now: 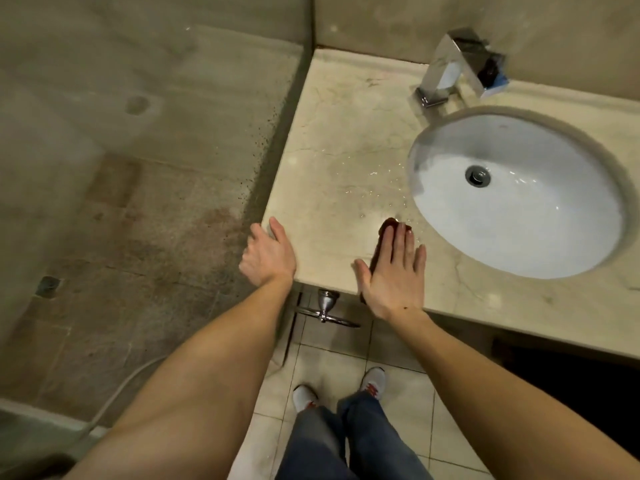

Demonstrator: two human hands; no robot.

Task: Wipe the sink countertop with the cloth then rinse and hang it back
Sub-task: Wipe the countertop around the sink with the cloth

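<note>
A beige marble countertop (pixel 346 140) holds a white oval sink (pixel 519 202) with a chrome faucet (pixel 450 67) behind it. My right hand (pixel 393 271) lies flat, fingers spread, pressing a dark red cloth (pixel 389 225) onto the counter near its front edge, left of the sink. Only the cloth's far end and a strip at its left show past my fingers. My left hand (pixel 268 252) rests open on the counter's front left corner, holding nothing. Water droplets glisten on the counter between the cloth and the sink.
A chrome towel ring (pixel 327 308) hangs under the counter's front edge, between my hands. A stained tiled wall (pixel 121 168) stands to the left, with a white hose (pixel 114 393) low down. My shoes and jeans are on the tiled floor (pixel 398 382) below.
</note>
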